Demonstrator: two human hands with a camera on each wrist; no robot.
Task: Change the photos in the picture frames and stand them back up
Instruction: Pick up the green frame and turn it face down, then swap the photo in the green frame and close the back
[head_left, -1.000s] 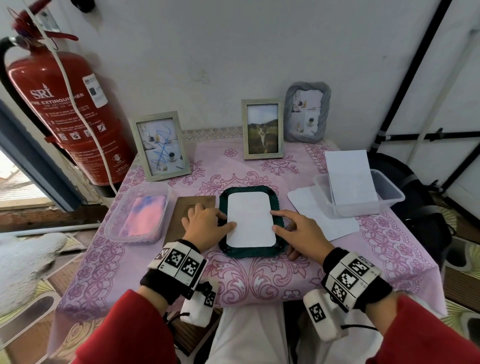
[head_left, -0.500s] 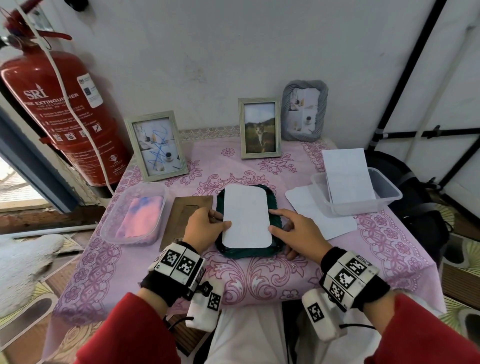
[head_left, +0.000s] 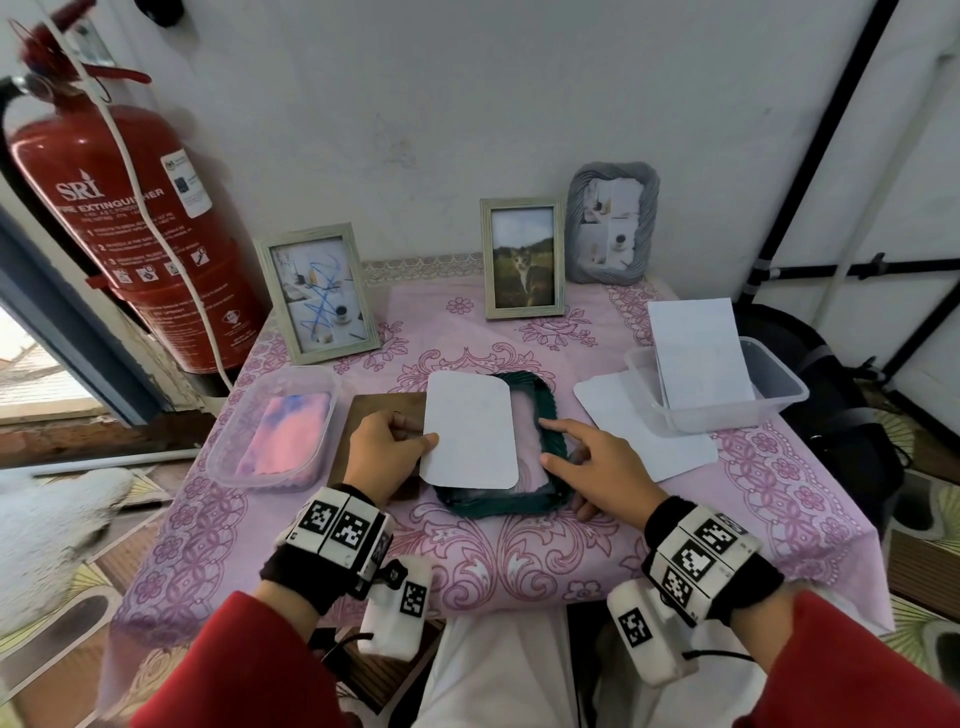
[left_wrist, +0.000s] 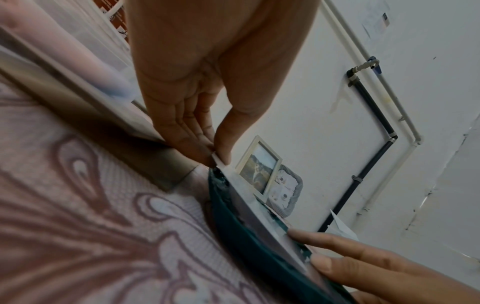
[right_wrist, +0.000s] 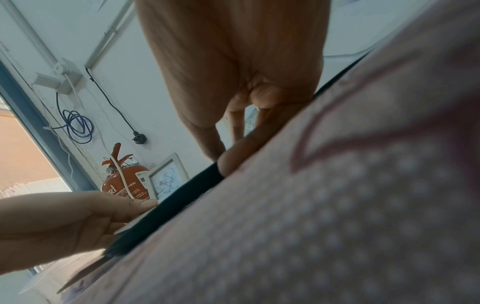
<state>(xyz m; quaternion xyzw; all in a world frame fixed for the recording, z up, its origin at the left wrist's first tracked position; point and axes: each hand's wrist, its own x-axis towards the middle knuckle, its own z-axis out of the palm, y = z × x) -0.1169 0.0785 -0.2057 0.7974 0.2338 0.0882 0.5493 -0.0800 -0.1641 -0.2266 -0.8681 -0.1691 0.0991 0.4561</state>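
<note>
My left hand (head_left: 384, 449) pinches the white photo card (head_left: 470, 428); my right hand (head_left: 597, 467), fingers straight, steadies the green frame (head_left: 550, 415). I'd draw it out flat, unbent.

Dark green frame (head_left: 548, 415) flat, face down, near-centre of table. White rounded photo card (head_left: 470, 428) tilted over its left side, raised off the opening.
</note>
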